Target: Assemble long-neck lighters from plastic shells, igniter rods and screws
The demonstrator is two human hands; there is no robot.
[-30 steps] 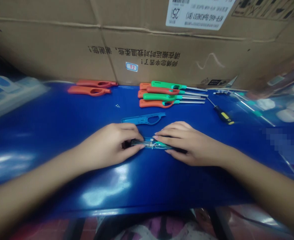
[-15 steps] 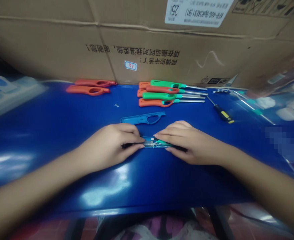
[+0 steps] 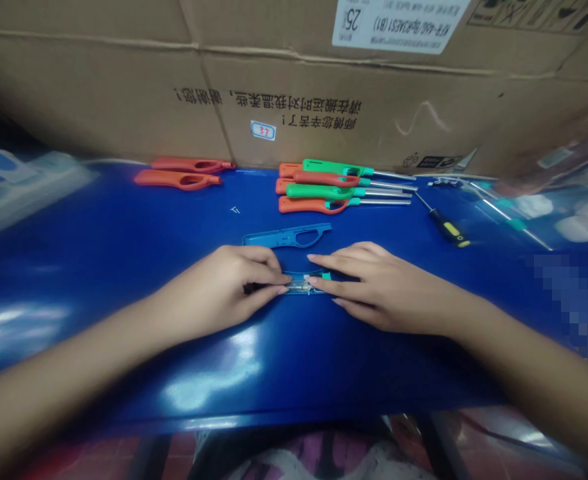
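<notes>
A blue half-shell of a long-nosed lighter (image 3: pixel 300 291) lies on the table between my hands, with a clear part, a white wire and a green piece (image 3: pixel 327 276) in it. My left hand (image 3: pixel 234 283) is closed on the shell's left end, thumb and fingertips at its edges. My right hand (image 3: pixel 374 287) covers the right end. Its index finger is lifted off, another finger presses on the parts inside, and the thumb lies at the near edge. The palm hides what is beneath. Just behind lies a second blue half-shell (image 3: pixel 279 239).
Several orange and green lighters (image 3: pixel 319 192) with metal tubes lie against the cardboard box (image 3: pixel 124 100). Orange shells (image 3: pixel 177 179) are at the back left. A screwdriver (image 3: pixel 447 228) and a blurred plastic bag of parts (image 3: pixel 534 207) lie right. Small white pieces (image 3: pixel 235 210) sit behind the blue shell.
My right index finger has lifted away from the shell, and another finger now rests on the inner parts. The left hand has kept its grip. The view shifted slightly.
</notes>
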